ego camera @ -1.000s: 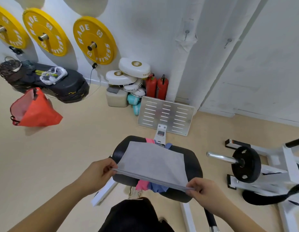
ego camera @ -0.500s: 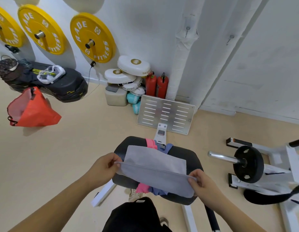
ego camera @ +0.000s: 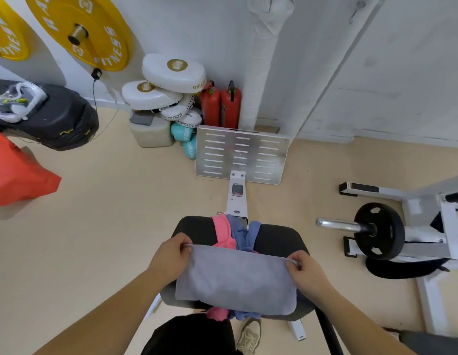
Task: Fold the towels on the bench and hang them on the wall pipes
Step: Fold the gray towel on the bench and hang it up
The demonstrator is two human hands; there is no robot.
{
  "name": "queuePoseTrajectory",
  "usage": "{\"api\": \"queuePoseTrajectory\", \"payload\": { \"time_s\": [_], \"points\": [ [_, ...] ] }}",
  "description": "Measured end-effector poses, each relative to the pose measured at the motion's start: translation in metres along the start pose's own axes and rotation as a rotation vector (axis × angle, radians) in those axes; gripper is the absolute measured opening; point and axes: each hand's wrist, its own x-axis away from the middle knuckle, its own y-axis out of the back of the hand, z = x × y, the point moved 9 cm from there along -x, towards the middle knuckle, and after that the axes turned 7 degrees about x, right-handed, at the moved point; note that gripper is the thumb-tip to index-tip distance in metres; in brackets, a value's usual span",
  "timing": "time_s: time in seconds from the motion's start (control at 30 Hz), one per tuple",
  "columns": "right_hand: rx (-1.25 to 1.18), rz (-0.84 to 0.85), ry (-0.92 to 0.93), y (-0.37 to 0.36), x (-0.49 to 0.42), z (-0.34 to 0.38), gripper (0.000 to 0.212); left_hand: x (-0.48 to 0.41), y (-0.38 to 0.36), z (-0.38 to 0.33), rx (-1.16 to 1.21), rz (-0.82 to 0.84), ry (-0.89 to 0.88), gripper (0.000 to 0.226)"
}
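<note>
A grey towel [ego camera: 235,280] hangs from both my hands over the black padded bench [ego camera: 276,239]. My left hand [ego camera: 171,257] pinches its top left corner and my right hand [ego camera: 303,272] pinches its top right corner. The towel's lower part drapes down over the near edge of the bench. Under it lie a pink towel [ego camera: 224,233] and a blue towel [ego camera: 244,234], bunched across the middle of the bench, their ends showing below the grey one. A white wrapped pipe [ego camera: 261,62] runs up the wall ahead.
A slotted metal footplate [ego camera: 242,155] stands on the bench's rail ahead. Two red fire extinguishers [ego camera: 221,106] and white boxing pads [ego camera: 171,75] sit by the wall. Yellow weight plates [ego camera: 81,29] hang at left. A black plate on a bar [ego camera: 379,230] stands at right.
My hands raised the towel's near edge and carried it toward me, so the towel went from lying flat on the bench to hanging from its top edge. The view moved closer.
</note>
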Motion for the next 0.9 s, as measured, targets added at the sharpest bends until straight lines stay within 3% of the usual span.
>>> {"api": "queuePoseTrajectory", "payload": {
  "time_s": [0.23,0.33,0.37,0.47,0.5,0.63,0.73,0.83,0.9],
  "points": [
    [0.149,0.096,-0.067,-0.016,-0.027,-0.001,0.004,-0.021,-0.014,0.011,-0.163,0.112,0.052,0.016],
    [0.216,0.188,-0.050,-0.020,-0.030,0.000,0.044,-0.021,-0.017,0.011,-0.211,0.193,0.074,0.026],
    [0.229,0.204,-0.040,-0.021,-0.029,0.001,0.044,-0.019,-0.017,0.009,-0.221,0.204,0.068,0.022],
    [0.235,0.192,-0.022,-0.018,-0.024,0.006,0.010,-0.012,-0.011,0.003,-0.218,0.156,0.074,0.004],
    [0.214,0.164,-0.012,-0.016,-0.022,0.007,0.002,-0.008,-0.009,0.004,-0.198,0.135,0.086,0.009],
    [0.059,0.045,0.062,-0.002,0.002,0.009,0.013,0.022,0.002,0.000,0.038,0.013,0.124,0.007],
    [-0.121,0.049,0.053,0.007,0.029,0.005,0.012,0.055,0.005,0.007,0.264,-0.008,0.169,0.010],
    [-0.216,0.045,0.076,0.011,0.052,0.000,0.011,0.081,0.004,0.018,0.301,-0.002,0.169,0.031],
    [-0.270,0.019,0.091,0.012,0.066,0.002,0.014,0.093,0.007,0.018,0.350,-0.041,0.135,0.031]
  ]
}}
